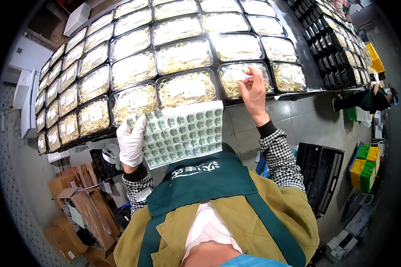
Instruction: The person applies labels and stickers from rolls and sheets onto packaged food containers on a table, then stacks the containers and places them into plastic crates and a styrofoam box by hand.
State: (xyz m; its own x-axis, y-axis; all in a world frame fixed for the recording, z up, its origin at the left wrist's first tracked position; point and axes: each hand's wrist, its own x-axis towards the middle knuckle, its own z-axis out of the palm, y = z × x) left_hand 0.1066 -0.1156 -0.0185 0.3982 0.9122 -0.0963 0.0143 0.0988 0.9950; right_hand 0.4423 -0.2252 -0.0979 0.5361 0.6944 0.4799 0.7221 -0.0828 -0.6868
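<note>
My left hand [131, 141], in a white glove, grips the left edge of a sheet of round green stickers [182, 133], which hangs in front of the green apron [205, 175]. My bare right hand [254, 91] is over the front edge of a clear-lidded tray of bean sprouts [231, 80], its thumb and index finger bent towards each other. Whether a sticker is between those fingertips is too small to tell. Left of that tray lies another sprout tray [187, 89] with a white label on its lid.
Rows of packed sprout trays [131, 44] cover the table. Stacked black trays [343, 58] stand at the right, near another person [372, 99]. Cardboard boxes [67, 231] lie lower left; a black crate [318, 178] and green and yellow crates [365, 167] are lower right.
</note>
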